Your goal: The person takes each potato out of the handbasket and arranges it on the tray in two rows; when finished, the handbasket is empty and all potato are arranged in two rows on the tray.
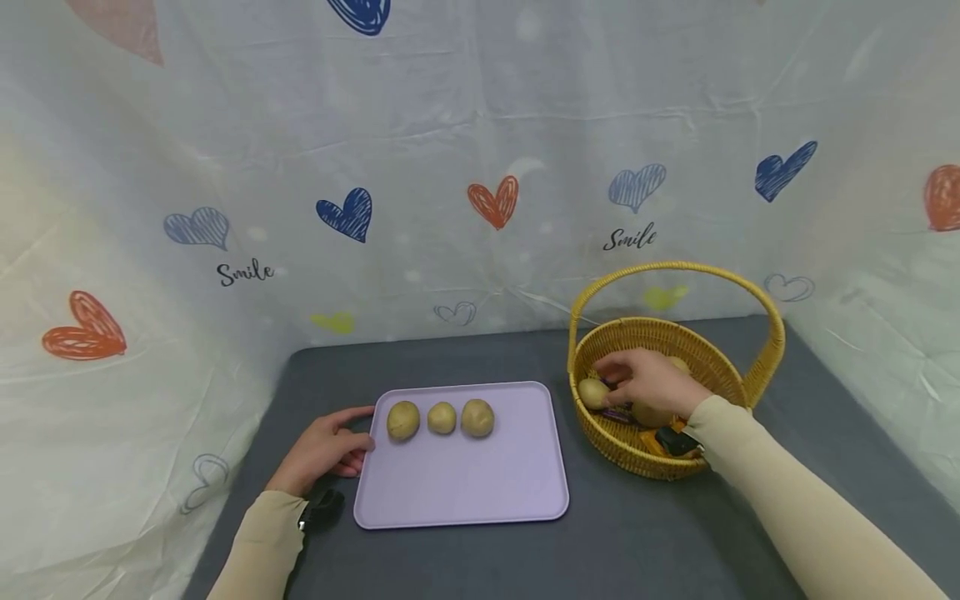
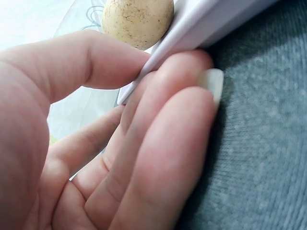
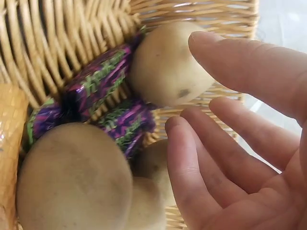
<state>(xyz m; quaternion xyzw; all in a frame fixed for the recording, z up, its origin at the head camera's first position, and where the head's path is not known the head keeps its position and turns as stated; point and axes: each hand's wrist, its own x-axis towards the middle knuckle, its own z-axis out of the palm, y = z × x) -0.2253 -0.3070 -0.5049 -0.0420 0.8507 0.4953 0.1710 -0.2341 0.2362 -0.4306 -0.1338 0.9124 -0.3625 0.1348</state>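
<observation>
Reaching into the basket for another potato

The right hand (image 3: 249, 143), fingers spread and holding nothing, hovers beside a potato (image 3: 168, 64) in the wicker basket (image 1: 675, 333); it likely must close around it next. The left hand (image 1: 322, 450) pinches the tray (image 1: 465, 492) edge.

The right hand (image 1: 651, 385) is covering most of the contents of the woven yellow wicker basket (image 1: 742, 383), so their number cannot be told. In the left wrist view, the picture's top edge is cropping the speckled tan potato (image 2: 138, 20), and the lilac plastic tray (image 2: 211, 24) is showing only a rim. The small black object (image 1: 324, 508) by the left sleeve is staying too indistinct to identify.
</observation>
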